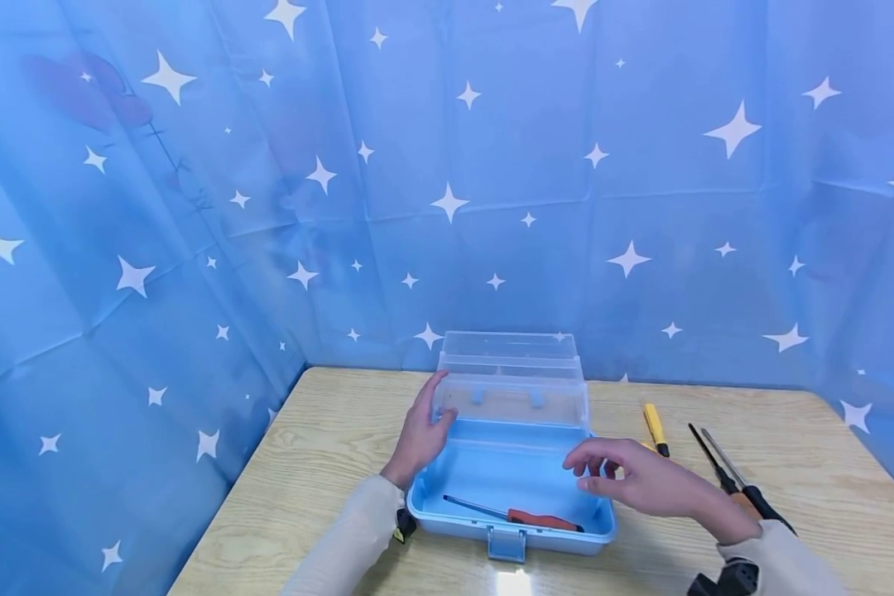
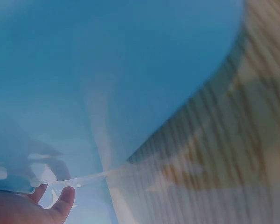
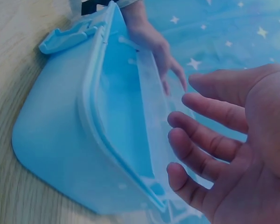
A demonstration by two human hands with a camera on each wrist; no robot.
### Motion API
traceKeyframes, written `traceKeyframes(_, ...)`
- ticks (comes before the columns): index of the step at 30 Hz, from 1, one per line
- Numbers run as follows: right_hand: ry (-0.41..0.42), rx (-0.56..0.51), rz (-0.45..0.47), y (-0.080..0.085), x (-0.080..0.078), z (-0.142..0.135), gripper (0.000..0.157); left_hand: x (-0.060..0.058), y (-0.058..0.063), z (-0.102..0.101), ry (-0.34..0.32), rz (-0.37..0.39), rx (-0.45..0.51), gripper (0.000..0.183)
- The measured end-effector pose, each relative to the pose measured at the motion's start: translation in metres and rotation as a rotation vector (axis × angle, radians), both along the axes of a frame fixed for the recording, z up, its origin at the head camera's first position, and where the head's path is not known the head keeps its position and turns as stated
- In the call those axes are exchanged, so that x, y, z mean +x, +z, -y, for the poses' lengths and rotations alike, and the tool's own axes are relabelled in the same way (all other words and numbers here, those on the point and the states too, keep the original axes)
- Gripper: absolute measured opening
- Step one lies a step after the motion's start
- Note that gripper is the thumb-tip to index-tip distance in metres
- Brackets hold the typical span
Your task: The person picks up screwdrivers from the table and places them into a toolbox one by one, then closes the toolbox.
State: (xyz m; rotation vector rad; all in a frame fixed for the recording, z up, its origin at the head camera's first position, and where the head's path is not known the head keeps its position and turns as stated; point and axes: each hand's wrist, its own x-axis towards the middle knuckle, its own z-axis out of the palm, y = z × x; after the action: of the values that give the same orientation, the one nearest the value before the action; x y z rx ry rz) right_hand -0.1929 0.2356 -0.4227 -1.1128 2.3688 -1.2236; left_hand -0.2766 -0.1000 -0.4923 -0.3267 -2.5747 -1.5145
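A light blue toolbox stands on the table with its clear lid raised at the back. Inside, along the front wall, lies a screwdriver with a red handle. My left hand holds the lid's left edge, thumb toward the inside; the left wrist view shows only part of this hand. My right hand hovers over the box's right end, its fingers loosely bent and nothing in them. From the right wrist, that palm faces the box opening.
Right of the box lie a yellow-handled screwdriver and two long dark-handled screwdrivers, partly behind my right forearm. A blue star-patterned curtain hangs behind and left of the wooden table. The box's front latch hangs down.
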Motion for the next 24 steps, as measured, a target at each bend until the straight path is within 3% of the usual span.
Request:
traceKeyframes(15,-0.226,0.050,-0.081,0.002,0.009,-0.049,0.020,0.001,0.000,0.000,0.001,0.007,0.005,0.060)
traceKeyframes(24,-0.263,0.047,-0.076,-0.005,0.010,-0.071,0.022,0.001,-0.001,0.001,-0.006,0.010,0.020,0.060)
